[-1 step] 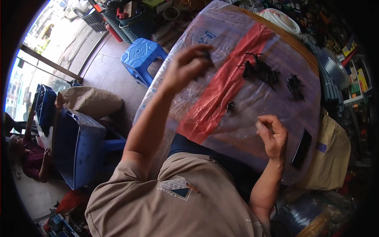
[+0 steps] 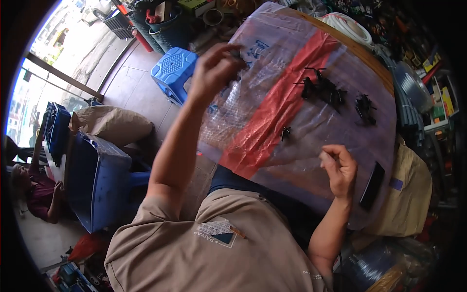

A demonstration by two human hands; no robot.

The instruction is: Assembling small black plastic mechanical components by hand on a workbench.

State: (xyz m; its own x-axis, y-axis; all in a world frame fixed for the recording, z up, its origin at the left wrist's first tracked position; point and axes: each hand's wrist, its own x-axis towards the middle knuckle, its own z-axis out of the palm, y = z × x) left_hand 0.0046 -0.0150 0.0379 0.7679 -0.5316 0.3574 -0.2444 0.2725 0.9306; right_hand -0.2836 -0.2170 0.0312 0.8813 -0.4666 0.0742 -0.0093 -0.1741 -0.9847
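My left hand (image 2: 216, 70) is lifted over the table's left edge, its fingers bent and blurred by motion. A small dark piece (image 2: 237, 53) shows at its fingertips; its kind is not clear. My right hand (image 2: 339, 169) hovers over the near right part of the table, fingers curled and thumb close to the index finger; whether anything is between them is hidden. Beyond it lies a cluster of small black parts (image 2: 325, 91) with thin prongs. Another black bunch (image 2: 365, 109) rests to the right. One small black part (image 2: 286, 132) sits alone nearer me.
Clear plastic sheeting with a red band (image 2: 272, 109) covers the table. A black phone (image 2: 372, 186) lies at its right edge. A blue stool (image 2: 174, 70) stands left, near a large blue bin (image 2: 104, 182). Another person (image 2: 44, 194) is at far left. Coiled white hose (image 2: 346, 27) lies behind.
My left hand has moved left, away from the red band, with the dark piece still at its fingertips. My right hand keeps its curled pose. The whole view has shifted slightly.
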